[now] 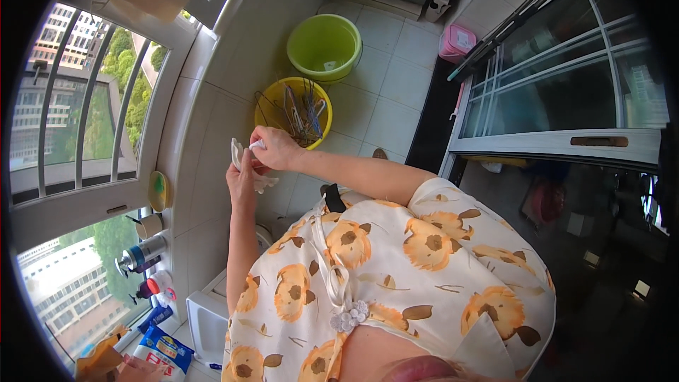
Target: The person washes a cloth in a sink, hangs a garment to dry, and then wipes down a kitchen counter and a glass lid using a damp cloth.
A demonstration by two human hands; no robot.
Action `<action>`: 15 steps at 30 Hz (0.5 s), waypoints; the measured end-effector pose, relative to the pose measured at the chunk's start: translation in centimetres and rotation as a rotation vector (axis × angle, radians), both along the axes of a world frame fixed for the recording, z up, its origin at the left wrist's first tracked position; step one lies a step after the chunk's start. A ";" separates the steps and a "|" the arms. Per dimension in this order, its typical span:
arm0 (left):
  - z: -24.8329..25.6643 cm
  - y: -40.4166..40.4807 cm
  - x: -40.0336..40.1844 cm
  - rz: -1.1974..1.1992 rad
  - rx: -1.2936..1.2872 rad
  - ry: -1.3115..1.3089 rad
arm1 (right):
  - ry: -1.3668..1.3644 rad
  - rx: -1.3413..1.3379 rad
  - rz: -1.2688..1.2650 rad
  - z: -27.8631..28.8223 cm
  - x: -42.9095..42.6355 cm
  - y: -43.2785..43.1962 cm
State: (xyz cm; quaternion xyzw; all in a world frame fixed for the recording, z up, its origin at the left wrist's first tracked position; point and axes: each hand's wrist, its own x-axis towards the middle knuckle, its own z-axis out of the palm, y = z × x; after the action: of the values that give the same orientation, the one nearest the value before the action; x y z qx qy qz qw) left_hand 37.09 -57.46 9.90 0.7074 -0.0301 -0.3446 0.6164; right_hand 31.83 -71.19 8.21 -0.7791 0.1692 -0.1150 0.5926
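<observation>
Both hands meet around a small white cloth item (pixel 264 182), bunched so that its kind is hard to tell. My left hand (pixel 242 170) pinches it with the thumb and fingers, and part of it sticks up beside the fingertips. My right hand (pixel 277 147) closes over another white bit of it from the right. A loose edge hangs below the fingers. Just past my right hand, on the floor, a yellow plastic basin (pixel 261 111) holds several clothes hangers (pixel 303 111). Behind it stands a green plastic bucket (pixel 321 45) with a small white label inside.
Barred windows and a tiled sill run along the left, with pump bottles (pixel 140 254), a cup (pixel 149 226) and a blue-white packet (pixel 163 353). A white sink (pixel 209 329) is at lower left. A sliding glass door (pixel 551 90), poles (pixel 520 18) and a pink tub (pixel 457 42) stand right.
</observation>
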 end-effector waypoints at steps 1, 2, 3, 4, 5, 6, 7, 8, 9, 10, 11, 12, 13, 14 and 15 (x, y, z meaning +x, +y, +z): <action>0.0 -0.1 -0.3 0.028 -0.082 0.161 | -0.035 -0.002 0.040 -0.3 -0.1 0.7; -0.1 -0.4 -0.8 0.101 -0.119 0.315 | -0.087 0.003 0.045 -0.6 -0.6 1.4; -0.5 -0.1 -1.0 0.160 -0.161 0.367 | -0.079 0.032 0.055 -0.9 -0.7 2.0; -1.2 0.4 -1.1 0.219 -0.204 0.419 | -0.071 0.061 0.064 -1.2 -1.0 2.5; -1.8 1.1 -1.2 0.277 -0.247 0.470 | -0.061 0.089 0.072 -1.5 -1.3 3.0; -2.2 1.8 -0.9 0.264 -0.265 0.479 | -0.029 0.110 0.114 -1.5 -1.6 2.8; -2.7 2.6 -0.7 0.256 -0.251 0.443 | -0.010 0.106 0.129 -1.4 -1.6 2.9; -3.2 3.5 -0.5 0.247 -0.237 0.408 | 0.008 0.102 0.143 -1.3 -1.6 3.0; -3.6 3.9 0.0 0.226 -0.232 0.372 | 0.022 0.086 0.148 -1.1 -1.5 2.7; -4.0 5.2 1.0 0.225 -0.287 0.433 | 0.024 0.059 0.190 -0.9 -1.4 3.0; -4.7 6.2 1.4 0.294 -0.304 0.381 | 0.025 0.032 0.231 -0.7 -1.3 3.3; -4.5 5.8 1.4 0.353 -0.322 0.337 | 0.032 0.001 0.261 -0.8 -1.3 3.2; -4.3 5.4 1.4 0.410 -0.339 0.294 | 0.044 -0.024 0.279 -0.8 -1.3 3.2; -4.1 4.9 1.3 0.482 -0.381 0.269 | 0.055 -0.048 0.296 -0.8 -1.3 3.2; -3.6 4.5 1.3 0.522 -0.381 0.240 | 0.065 -0.072 0.314 -0.4 -1.3 3.1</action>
State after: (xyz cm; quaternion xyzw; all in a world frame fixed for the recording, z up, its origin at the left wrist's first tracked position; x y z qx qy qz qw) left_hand 38.42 -52.91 6.30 0.5179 0.1607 -0.2443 0.8039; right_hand 30.51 -68.07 7.81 -0.8199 0.0599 -0.0018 0.5693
